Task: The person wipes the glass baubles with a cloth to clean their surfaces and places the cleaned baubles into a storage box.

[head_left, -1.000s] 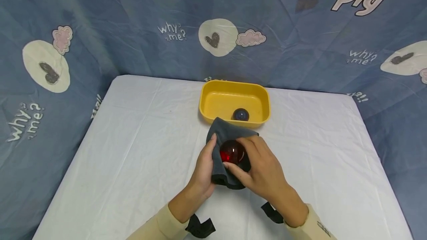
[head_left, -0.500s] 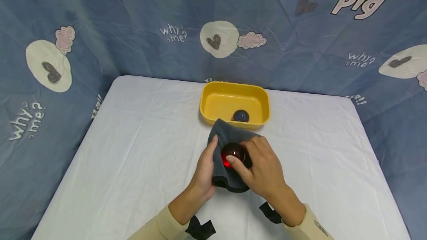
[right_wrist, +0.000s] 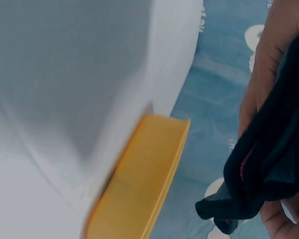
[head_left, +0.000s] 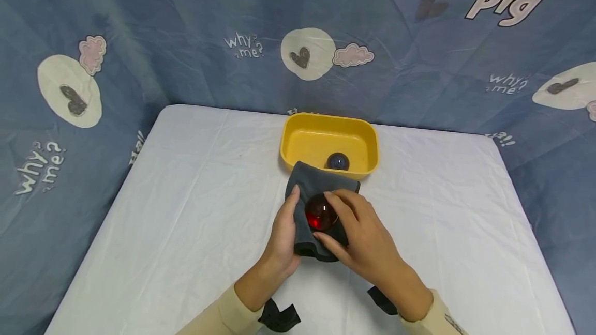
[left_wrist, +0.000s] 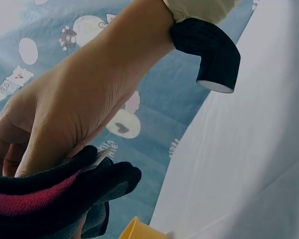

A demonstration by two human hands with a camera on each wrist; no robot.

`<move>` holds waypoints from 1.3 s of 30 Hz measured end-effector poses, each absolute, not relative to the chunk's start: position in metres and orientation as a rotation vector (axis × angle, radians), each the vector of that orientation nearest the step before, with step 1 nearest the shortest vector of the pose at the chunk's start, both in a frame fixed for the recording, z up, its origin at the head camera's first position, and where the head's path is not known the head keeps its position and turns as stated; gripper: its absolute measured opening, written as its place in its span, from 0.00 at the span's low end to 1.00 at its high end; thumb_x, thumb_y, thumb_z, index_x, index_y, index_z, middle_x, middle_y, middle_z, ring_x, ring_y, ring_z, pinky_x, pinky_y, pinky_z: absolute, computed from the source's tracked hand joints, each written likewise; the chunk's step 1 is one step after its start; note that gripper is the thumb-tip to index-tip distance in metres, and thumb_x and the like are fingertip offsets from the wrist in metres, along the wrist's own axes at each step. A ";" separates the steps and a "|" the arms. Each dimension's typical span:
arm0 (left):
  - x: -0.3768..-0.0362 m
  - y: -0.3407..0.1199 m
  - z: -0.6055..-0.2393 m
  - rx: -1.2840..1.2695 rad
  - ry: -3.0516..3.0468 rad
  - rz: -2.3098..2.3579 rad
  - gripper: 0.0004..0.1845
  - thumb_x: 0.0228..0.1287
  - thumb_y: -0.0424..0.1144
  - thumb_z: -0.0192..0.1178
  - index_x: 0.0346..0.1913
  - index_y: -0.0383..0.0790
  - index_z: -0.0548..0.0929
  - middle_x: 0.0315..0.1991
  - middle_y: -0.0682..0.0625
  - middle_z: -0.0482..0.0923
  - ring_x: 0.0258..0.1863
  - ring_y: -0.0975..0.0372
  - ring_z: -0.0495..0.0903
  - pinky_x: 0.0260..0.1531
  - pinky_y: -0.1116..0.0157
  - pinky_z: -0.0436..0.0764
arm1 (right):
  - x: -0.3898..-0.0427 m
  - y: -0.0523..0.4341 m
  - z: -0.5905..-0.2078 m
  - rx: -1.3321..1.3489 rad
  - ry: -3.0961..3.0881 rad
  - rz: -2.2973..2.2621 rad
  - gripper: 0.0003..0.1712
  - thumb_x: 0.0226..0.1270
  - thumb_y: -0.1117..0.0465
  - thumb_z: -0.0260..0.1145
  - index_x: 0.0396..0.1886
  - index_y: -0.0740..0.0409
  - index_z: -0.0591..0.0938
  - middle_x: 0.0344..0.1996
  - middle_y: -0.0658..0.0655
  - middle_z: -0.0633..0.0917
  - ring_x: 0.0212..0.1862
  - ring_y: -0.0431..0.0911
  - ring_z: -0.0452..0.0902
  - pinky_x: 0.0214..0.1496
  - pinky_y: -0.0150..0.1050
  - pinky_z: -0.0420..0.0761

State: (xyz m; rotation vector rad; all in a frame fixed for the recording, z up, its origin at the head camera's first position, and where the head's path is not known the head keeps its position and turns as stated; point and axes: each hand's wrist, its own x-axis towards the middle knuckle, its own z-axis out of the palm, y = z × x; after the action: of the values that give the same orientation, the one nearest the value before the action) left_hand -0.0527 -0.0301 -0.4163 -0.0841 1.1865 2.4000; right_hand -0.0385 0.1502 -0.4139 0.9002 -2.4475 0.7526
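A dark red glossy ball (head_left: pixel 319 214) lies in a dark grey cloth (head_left: pixel 314 184) just in front of the yellow tub (head_left: pixel 329 123). My left hand (head_left: pixel 283 231) cups the cloth from the left, and its thumb side grips the cloth (left_wrist: pixel 65 191) in the left wrist view. From the right, my right hand (head_left: pixel 356 230) curls its fingers over the ball and the cloth. The cloth (right_wrist: pixel 269 164) hangs from that hand in the right wrist view. A dark blue ball (head_left: pixel 337 161) sits inside the tub near its front wall.
A white sheet covers the table (head_left: pixel 186 211), whose edges fall away at left and right. A blue printed curtain (head_left: pixel 233 40) hangs behind and at both sides. The tub's yellow rim (right_wrist: pixel 139 184) is close to my right hand.
My right hand's fingers have slid round the red ball, first over its top and then back to its right side. The cloth has shifted slightly towards the tub. The left hand has stayed put.
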 end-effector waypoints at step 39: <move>-0.051 -0.026 -0.415 -0.147 1.171 2.383 0.35 0.82 0.65 0.40 0.78 0.44 0.62 0.68 0.47 0.68 0.66 0.59 0.71 0.65 0.63 0.74 | -0.043 0.148 -0.409 0.676 -2.602 0.744 0.39 0.79 0.30 0.52 0.43 0.63 0.84 0.36 0.55 0.82 0.40 0.49 0.74 0.44 0.46 0.77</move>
State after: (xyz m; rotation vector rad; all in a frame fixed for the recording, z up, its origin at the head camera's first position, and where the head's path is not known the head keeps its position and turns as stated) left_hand -0.0507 -0.0260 -0.4150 -0.1468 1.1712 2.3833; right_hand -0.0434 0.1485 -0.4086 0.6759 -2.6021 0.7441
